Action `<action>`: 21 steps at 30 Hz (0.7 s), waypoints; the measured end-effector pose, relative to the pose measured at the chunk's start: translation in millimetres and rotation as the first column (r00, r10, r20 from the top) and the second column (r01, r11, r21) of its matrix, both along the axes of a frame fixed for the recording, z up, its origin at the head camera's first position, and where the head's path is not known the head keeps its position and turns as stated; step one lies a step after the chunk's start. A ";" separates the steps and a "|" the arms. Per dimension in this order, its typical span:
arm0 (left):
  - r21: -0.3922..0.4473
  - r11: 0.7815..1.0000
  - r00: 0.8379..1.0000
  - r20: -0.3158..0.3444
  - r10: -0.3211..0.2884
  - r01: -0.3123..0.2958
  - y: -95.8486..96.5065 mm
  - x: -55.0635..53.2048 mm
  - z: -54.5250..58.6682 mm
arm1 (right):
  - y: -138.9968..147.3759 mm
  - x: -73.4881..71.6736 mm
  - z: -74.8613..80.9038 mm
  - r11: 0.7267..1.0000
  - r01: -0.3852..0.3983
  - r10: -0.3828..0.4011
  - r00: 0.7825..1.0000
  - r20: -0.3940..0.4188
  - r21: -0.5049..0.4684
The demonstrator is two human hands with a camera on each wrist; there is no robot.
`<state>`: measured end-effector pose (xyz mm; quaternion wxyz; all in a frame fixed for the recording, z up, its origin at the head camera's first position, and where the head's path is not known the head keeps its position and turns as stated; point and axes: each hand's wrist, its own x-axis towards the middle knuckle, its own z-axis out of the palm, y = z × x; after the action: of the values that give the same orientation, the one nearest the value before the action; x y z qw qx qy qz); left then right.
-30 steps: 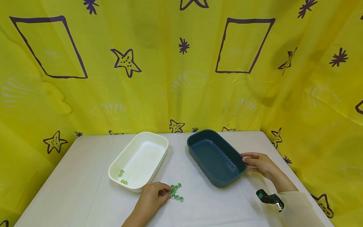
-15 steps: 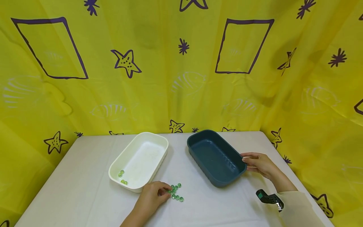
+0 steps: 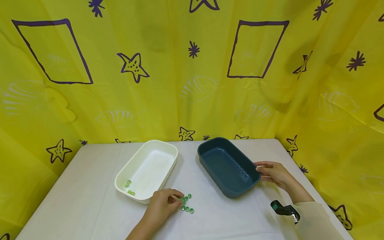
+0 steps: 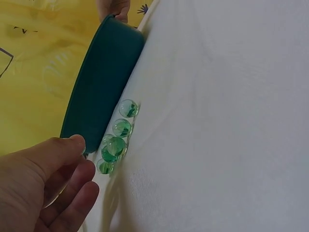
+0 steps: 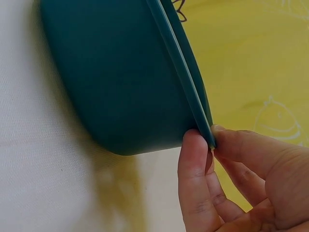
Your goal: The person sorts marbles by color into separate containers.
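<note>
My left hand [image 3: 163, 203] pinches a green glass marble, mostly hidden behind the fingers, just above the white cloth. In the left wrist view a clear curved edge [image 4: 54, 199] shows inside that hand's curled fingers. Several loose green marbles [image 3: 187, 209] lie on the cloth right beside the fingertips; the left wrist view shows these marbles [image 4: 122, 128] in a cluster. My right hand [image 3: 276, 173] grips the near right corner of a dark teal basin [image 3: 229, 166]. Thumb and fingers hold its rim [image 5: 190, 92] from both sides in the right wrist view.
A cream basin [image 3: 150, 168] stands behind my left hand, with several yellow-green marbles [image 3: 128, 183] at its near left end. A white cloth [image 3: 75, 200] covers the table. Yellow patterned curtains [image 3: 168, 100] rise behind and at both sides.
My left fingertips have shifted slightly up and away from the cloth, and one marble by them has left its place in the cluster. The right hand and both basins have stayed put.
</note>
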<state>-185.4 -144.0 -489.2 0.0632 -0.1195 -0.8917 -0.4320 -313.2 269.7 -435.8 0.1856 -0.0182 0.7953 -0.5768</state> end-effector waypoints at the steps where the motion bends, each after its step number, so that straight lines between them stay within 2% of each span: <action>1: 0.006 1.000 1.000 0.006 -0.001 0.001 0.7 -0.5 0.6 | -0.2 -0.2 0.0 1.000 0.006 -0.006 1.000 0.003 -0.001; 9: 0.016 1.000 0.999 0.039 0.007 -0.008 11.2 -7.2 4.8 | -0.2 0.1 -0.5 1.000 0.004 -0.004 1.000 -0.001 0.009; 13: 0.042 0.998 0.999 0.037 -0.037 0.036 19.4 -14.9 12.3 | 0.0 -0.1 -0.3 1.000 0.005 -0.005 1.000 0.001 0.005; 16: 0.053 0.996 0.997 0.011 -0.076 0.075 26.9 -22.0 19.0 | 0.9 -0.4 -0.2 1.000 -0.003 0.003 1.000 -0.005 0.005; 21: 0.062 0.993 0.995 0.013 -0.103 0.102 39.6 -31.7 29.6 | 1.7 -1.5 -1.7 1.000 -0.009 0.009 1.000 0.001 -0.011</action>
<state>-217.1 -104.4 -459.7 0.0375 -0.1596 -0.8713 -0.4627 -314.8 271.5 -437.5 0.1883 -0.0225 0.7918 -0.5806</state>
